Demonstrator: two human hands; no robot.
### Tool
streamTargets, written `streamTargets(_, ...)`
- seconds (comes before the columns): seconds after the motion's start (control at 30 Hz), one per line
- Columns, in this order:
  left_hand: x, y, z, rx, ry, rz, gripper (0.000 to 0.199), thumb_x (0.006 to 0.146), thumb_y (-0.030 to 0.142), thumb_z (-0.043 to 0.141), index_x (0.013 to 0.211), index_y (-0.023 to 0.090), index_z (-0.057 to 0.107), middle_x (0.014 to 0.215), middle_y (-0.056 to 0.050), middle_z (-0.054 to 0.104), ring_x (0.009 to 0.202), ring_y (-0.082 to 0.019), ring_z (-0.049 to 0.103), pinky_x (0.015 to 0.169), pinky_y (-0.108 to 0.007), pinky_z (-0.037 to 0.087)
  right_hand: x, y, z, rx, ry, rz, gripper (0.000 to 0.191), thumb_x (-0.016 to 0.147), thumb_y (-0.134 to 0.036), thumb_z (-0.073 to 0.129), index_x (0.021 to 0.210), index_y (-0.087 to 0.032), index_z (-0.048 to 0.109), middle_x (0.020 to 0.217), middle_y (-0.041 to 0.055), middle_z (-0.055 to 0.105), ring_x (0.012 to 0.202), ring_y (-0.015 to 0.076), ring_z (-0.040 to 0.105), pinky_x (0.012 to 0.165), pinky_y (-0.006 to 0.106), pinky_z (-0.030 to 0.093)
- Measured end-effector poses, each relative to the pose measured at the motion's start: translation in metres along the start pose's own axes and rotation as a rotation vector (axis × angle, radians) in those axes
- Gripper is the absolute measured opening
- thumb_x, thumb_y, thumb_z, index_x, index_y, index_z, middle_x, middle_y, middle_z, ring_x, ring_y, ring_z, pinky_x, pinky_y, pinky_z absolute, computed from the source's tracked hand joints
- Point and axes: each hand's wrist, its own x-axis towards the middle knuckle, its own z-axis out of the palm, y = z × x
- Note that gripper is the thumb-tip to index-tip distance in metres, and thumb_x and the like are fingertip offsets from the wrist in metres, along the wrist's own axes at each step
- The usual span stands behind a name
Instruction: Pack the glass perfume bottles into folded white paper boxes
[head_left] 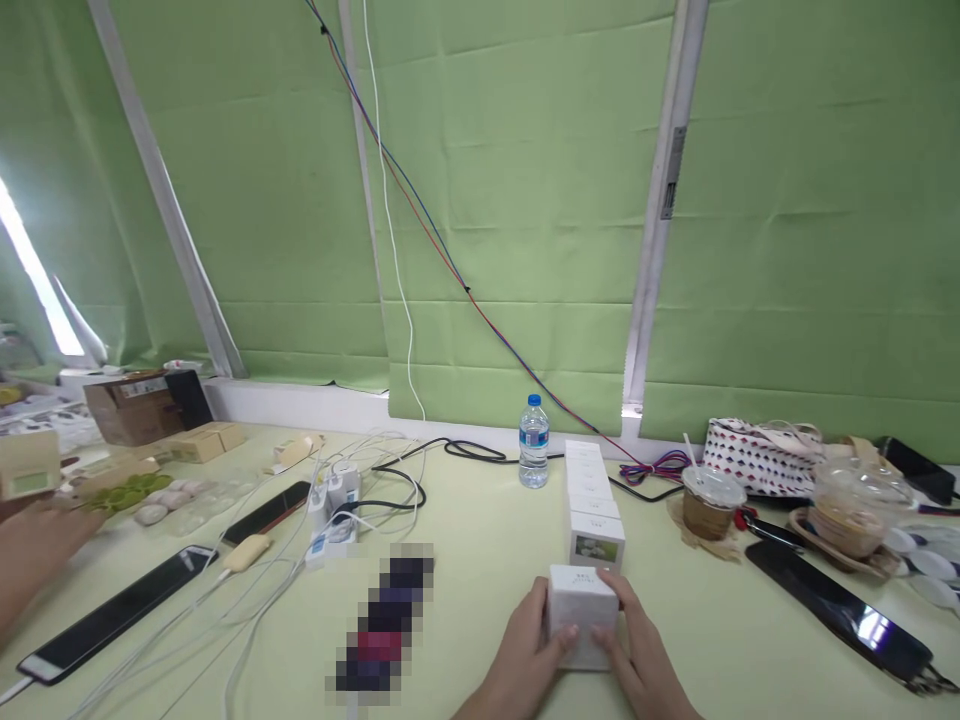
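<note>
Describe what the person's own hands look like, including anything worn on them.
The left hand and right hand are bare, with ordinary fingers and thumbs. No gloves, rings, watch, cables or markings show. No sleeves show either; the picture's lower edge cuts off the forearms, so I cannot tell about clothing further up.

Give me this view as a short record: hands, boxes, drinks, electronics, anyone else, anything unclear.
left hand: left hand on the left side of a white box
right hand: right hand on its right side
boxes: row of white boxes beyond the held one
drinks: water bottle left of the row; lidded cup right of it
electronics: power strip with cables, left of the bottle
other person: a hand at far left
unclear: pixelated item, cannot identify
</note>
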Motion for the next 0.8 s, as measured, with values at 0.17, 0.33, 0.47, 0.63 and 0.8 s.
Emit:
streamTargets(0.17,-0.001,0.003,0.0,-0.032,-0.02,0.026,0.033,0.085,0.03,0.058,0.116,0.02,0.053,0.113,-0.008,0.064,0.103,-0.026,0.058,0.089,-0.036,0.043,-0.003,0.005,0.002,-0.027,0.0,-0.156,0.03,0.094,-0.027,0.043,0.123,-0.03,0.051,0.122,0.0088,0.06,0.106,0.024,0.064,0.079,0.032,0.056)
streamTargets(0.33,0.0,-0.007,-0.001,0.035,0.0,-0.091,0.064,0.063,0.002,0.063,0.122,0.025,0.053,0.121,-0.005,0.06,0.113,-0.028,0.051,0.095,-0.038,0.04,0.001,0.0,0.0,0.019,-0.01,0.015,0.027,0.091,-0.036,0.049,0.114,-0.027,0.059,0.12,0.0106,0.062,0.097,0.0249,0.067,0.073,0.032,0.057)
streamTargets(0.47,0.002,-0.008,0.0,-0.051,0.027,-0.15,0.058,0.058,0.0,0.062,0.11,0.024,0.055,0.109,-0.002,0.065,0.102,-0.025,0.056,0.087,-0.034,0.044,0.004,-0.008,-0.001,0.141,0.004,0.102,0.028,0.088,-0.038,0.054,0.114,-0.026,0.058,0.119,0.01,0.062,0.095,0.0242,0.066,0.073,0.031,0.056)
streamTargets(0.63,0.004,-0.001,0.001,-0.267,0.192,-0.098,0.045,0.069,0.02,0.072,0.104,0.025,0.043,0.072,0.006,0.059,0.076,-0.017,0.057,0.07,-0.026,0.044,0.01,-0.02,-0.005,0.413,0.129,0.383,0.04,0.088,-0.051,0.048,0.115,-0.022,0.051,0.094,0.0071,0.069,0.078,0.0221,0.065,0.064,0.028,0.052)
streamTargets(0.8,0.004,0.001,0.001,-0.419,0.259,-0.084,0.048,0.07,0.035,0.077,0.099,0.026,0.04,0.071,0.006,0.055,0.071,-0.015,0.059,0.06,-0.022,0.044,0.012,-0.026,-0.009,0.513,0.032,0.444,0.055,0.083,-0.062,0.048,0.118,-0.02,0.054,0.066,0.0016,0.066,0.056,0.0206,0.06,0.052,0.028,0.047)
